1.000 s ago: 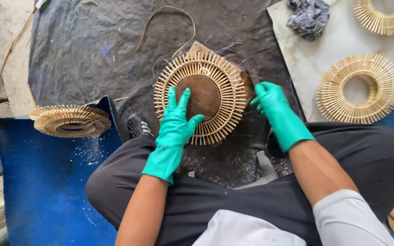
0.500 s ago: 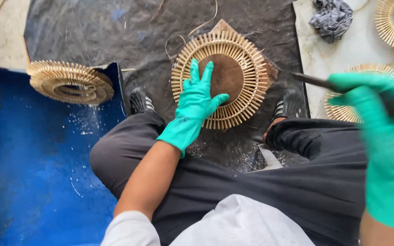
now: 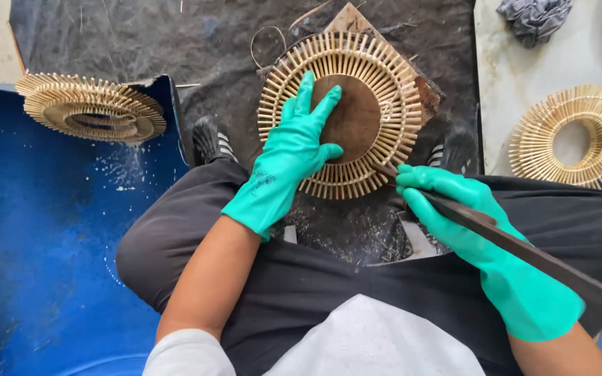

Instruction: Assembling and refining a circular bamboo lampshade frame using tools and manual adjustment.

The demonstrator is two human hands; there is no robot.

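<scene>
A round bamboo-stick ring point(image 3: 377, 76) with a brown wooden disc in its middle lies on a wooden block between my knees. My left hand point(image 3: 294, 157), in a green glove, presses flat on the ring and disc with fingers spread. My right hand point(image 3: 475, 230), also green-gloved, grips a long dark blade point(image 3: 545, 261) whose tip touches the ring's lower right edge.
A stack of similar bamboo rings point(image 3: 92, 115) sits on a blue sheet point(image 3: 50, 230) at left. Another ring point(image 3: 573, 136) lies on a pale board point(image 3: 524, 83) at right, near a grey rag point(image 3: 538, 17). Dark plastic sheeting point(image 3: 141, 35) covers the ground ahead.
My right hand came down from the raised position and brought the blade tip to the ring's lower right edge. My left hand stayed pressed on the ring.
</scene>
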